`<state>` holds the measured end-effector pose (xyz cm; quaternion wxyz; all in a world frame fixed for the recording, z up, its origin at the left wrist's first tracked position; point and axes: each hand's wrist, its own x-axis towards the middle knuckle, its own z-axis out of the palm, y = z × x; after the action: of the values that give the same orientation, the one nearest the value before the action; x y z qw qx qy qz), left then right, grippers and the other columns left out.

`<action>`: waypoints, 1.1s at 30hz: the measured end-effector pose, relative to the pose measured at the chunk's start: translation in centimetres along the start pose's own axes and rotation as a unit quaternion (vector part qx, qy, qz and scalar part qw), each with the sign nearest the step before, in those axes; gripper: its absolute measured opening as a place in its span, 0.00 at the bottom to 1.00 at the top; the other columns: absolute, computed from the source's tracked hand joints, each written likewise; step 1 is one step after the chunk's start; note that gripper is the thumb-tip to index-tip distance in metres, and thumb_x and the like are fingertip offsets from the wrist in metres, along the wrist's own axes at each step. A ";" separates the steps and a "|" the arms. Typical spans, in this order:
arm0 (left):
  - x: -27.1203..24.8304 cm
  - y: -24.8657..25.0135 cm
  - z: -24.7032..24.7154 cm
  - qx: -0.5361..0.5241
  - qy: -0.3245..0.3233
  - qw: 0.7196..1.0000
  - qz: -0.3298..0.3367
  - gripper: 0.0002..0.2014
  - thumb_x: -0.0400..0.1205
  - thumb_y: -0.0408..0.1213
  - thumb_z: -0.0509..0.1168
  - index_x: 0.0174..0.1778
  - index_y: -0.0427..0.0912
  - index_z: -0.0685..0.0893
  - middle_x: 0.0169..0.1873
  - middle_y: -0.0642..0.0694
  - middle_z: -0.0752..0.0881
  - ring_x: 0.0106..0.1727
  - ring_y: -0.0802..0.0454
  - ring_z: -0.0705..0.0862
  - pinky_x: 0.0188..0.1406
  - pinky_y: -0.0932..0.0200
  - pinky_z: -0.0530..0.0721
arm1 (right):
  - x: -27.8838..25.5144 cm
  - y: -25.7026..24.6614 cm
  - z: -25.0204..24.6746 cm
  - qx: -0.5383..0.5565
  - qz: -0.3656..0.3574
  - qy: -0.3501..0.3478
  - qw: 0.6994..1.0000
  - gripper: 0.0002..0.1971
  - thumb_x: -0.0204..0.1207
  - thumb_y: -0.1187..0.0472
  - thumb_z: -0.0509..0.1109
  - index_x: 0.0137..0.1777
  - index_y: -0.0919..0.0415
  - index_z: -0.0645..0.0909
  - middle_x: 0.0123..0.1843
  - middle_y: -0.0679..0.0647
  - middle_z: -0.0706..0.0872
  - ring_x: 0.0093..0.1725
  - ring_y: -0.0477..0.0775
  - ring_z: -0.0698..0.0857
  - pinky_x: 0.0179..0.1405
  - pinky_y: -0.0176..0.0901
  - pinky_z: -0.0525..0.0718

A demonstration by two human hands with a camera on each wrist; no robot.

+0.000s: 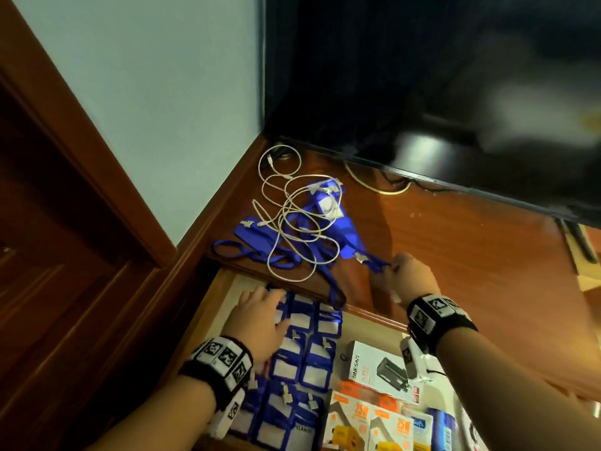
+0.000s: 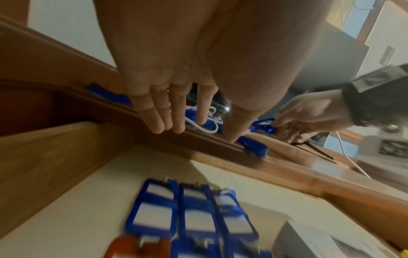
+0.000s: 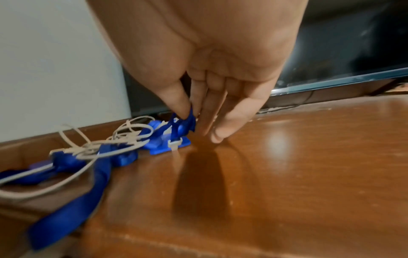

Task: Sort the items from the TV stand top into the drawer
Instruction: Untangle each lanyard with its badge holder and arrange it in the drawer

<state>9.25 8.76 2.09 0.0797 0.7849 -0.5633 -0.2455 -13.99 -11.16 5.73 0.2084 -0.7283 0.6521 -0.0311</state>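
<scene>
On the wooden TV stand top [image 1: 471,255] lies a tangle of blue lanyards with badge holders [image 1: 349,242] and a white cable [image 1: 286,203]. My right hand [image 1: 392,266] pinches one blue lanyard strap [image 3: 189,120] between thumb and fingers at the pile's right end; its clip rests on the wood. My left hand [image 1: 260,297] is open with straight fingers [image 2: 167,122], above the back row of blue badge holders [image 1: 317,362] laid out in the open drawer [image 1: 211,297]. It holds nothing.
A black TV [image 1: 422,76] stands at the back of the stand. In the drawer, a white box [image 1: 380,369] and orange-and-white boxes [image 1: 367,418] lie right of the badge holders. One lanyard loop [image 1: 335,294] hangs over the stand's front edge.
</scene>
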 end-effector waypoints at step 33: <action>3.5 25.0 -16.8 -0.589 0.033 0.785 0.192 0.17 0.94 0.46 0.57 0.63 0.41 0.87 0.55 0.42 0.94 0.55 0.41 0.93 0.64 0.35 0.88 | -9.0 0.2 -22.1 0.348 -0.193 0.178 0.900 0.25 0.71 0.39 0.80 0.64 0.47 0.82 0.45 0.46 0.92 0.42 0.44 0.89 0.42 0.43 0.87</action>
<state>-3.09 -5.81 25.68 0.5903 0.4686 -0.4458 -0.4829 -22.47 -8.34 27.81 0.3189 -0.7036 0.4725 -0.4242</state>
